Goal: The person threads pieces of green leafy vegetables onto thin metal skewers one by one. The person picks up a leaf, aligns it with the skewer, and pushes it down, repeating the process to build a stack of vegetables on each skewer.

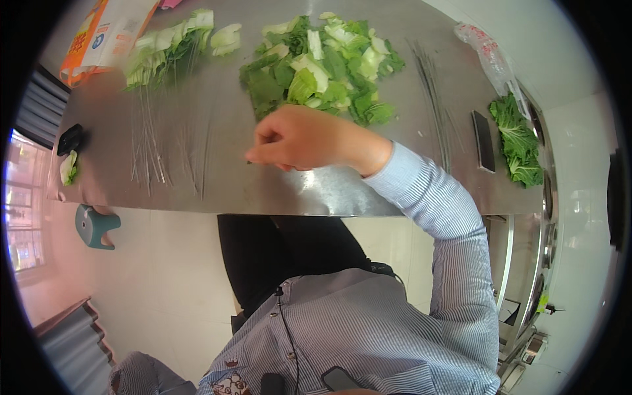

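My right hand (pixel 301 140) hovers over the metal table, thumb and fingertips pinched together. A tiny dark speck shows at the fingertips; I cannot tell whether it is held or lies on the table. Just beyond the hand spreads a pile of torn green cabbage leaves (pixel 321 69). Thin metal skewers (pixel 148 143) lie to the left, their far ends running into a row of cabbage pieces (pixel 165 47) that looks threaded on them. More bare skewers (pixel 432 94) lie on the right. My left hand is out of view; only a bent sleeve (pixel 148 373) shows at the lower left.
An orange and white bag (pixel 111 37) stands at the far left, above a black object (pixel 70 139) and a cabbage piece (pixel 69 168). On the right are a dark flat rectangular object (pixel 483 141), a cabbage leaf (pixel 516 140) and a plastic bag (pixel 486 57). A green stool (pixel 96 227) stands below.
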Available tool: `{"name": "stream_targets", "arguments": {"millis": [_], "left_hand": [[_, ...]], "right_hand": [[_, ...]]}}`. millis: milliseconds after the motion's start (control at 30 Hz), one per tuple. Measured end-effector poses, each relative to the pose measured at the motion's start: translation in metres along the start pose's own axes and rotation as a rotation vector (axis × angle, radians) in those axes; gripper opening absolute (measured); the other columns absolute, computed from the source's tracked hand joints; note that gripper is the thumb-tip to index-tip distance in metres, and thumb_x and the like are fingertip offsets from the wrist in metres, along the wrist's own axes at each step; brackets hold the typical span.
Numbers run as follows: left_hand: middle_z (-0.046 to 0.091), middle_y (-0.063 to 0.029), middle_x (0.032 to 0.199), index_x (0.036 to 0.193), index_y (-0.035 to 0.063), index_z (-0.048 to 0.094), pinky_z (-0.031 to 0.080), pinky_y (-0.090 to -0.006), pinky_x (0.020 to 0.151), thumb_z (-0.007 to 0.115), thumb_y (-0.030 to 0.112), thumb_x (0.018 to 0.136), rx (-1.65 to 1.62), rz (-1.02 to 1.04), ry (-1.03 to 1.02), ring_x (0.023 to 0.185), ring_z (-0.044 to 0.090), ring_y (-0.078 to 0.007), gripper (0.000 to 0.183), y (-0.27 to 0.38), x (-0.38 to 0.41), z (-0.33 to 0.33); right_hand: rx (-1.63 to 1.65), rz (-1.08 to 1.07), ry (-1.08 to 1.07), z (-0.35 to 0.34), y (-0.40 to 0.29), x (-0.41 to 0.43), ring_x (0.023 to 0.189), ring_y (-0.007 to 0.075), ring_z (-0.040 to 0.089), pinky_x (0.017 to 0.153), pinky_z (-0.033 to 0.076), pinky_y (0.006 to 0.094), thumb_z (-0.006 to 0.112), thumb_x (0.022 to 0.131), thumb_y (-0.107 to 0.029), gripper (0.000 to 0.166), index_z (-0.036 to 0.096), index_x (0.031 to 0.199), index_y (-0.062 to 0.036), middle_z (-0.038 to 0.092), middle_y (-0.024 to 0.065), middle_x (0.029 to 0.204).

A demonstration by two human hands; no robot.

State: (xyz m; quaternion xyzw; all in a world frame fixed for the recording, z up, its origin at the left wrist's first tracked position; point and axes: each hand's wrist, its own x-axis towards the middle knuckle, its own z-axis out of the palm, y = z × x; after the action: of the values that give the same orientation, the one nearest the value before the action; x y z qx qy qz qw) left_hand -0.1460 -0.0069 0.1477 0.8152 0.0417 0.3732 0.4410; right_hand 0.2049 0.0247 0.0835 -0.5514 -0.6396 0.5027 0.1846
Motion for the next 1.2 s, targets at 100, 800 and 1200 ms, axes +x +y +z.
{"name": "stream_targets", "arguments": {"millis": [100, 800, 1200], "left_hand": [[0.039, -0.0105, 0.136, 0.133, 0.0079, 0.037, 0.021, -0.0520, 0.106, 0.056, 0.038, 0.080, -0.035, -0.039, 0.000, 0.124, 0.037, -0.0249, 0.064, -0.005, 0.004, 0.000], [0.041, -0.0116, 0.134, 0.133, 0.0075, 0.038, 0.022, -0.0522, 0.105, 0.055, 0.036, 0.080, -0.305, -0.178, 0.037, 0.124, 0.038, -0.0250, 0.062, -0.037, 0.034, 0.009], [0.053, -0.0094, 0.097, 0.115, 0.0041, 0.048, 0.018, -0.0539, 0.108, 0.055, 0.016, 0.076, -1.227, -0.319, 0.636, 0.100, 0.048, -0.0236, 0.042, -0.128, 0.088, 0.124]], "right_hand": [[0.069, 0.054, 0.114, -0.019, 0.006, -0.044, 0.042, 0.0040, 0.041, 0.038, 0.029, 0.0205, 0.059, 0.086, -0.023, 0.025, 0.056, 0.070, -0.0043, 0.049, -0.0021, 0.053], [0.614, 0.153, 0.887, -0.092, 0.117, -0.232, 0.044, 0.0043, 0.035, 0.038, 0.023, 0.0184, 0.053, 0.090, -0.017, 0.023, 0.051, 0.071, -0.0056, 0.048, 0.0001, 0.058], [0.469, -0.048, 0.736, -0.039, 0.080, -0.156, 0.050, 0.0036, 0.038, 0.044, 0.028, 0.0182, 0.054, 0.089, -0.010, 0.010, 0.056, 0.083, -0.0027, 0.047, -0.0018, 0.062]]}}
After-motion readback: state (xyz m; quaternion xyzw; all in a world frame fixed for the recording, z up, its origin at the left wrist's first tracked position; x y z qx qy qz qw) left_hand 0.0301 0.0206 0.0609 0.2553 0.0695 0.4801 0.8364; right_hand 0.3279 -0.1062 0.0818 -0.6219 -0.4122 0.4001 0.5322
